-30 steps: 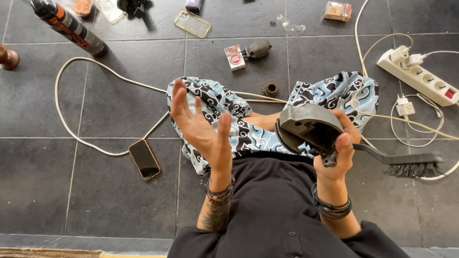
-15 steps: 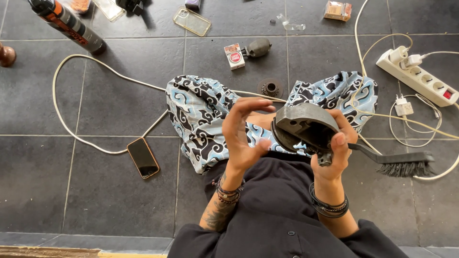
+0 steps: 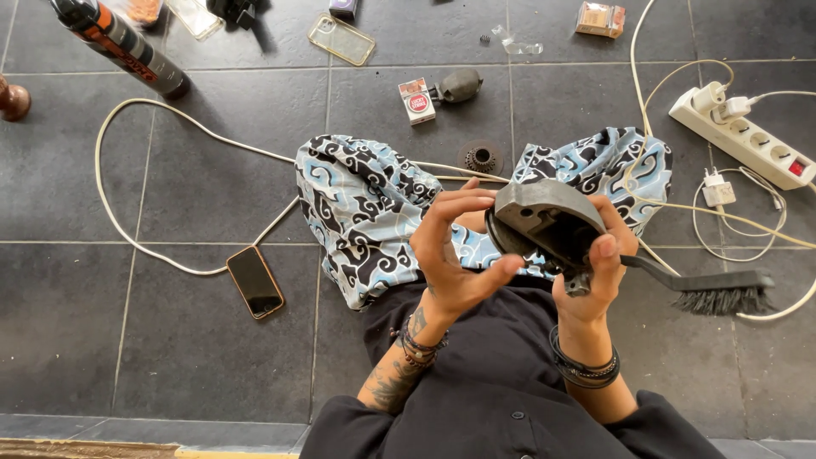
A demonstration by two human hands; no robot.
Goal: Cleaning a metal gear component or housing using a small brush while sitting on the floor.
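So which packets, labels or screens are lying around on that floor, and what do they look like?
Small red-and-white packet: upright rectangle, beyond the knees.
Tan box: top edge, right.
Phone: dark blank screen, orange rim, left of the knees.
Spray can: black with orange label, top left, lying tilted.

phone [image 3: 255,281] left of lap; power strip [image 3: 745,138] right; brush [image 3: 710,291] below it

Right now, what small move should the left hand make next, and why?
Probably close the left hand onto the dark rounded housing: its fingertips sit at the housing's edge, open, while the right hand alone grips it together with the brush.
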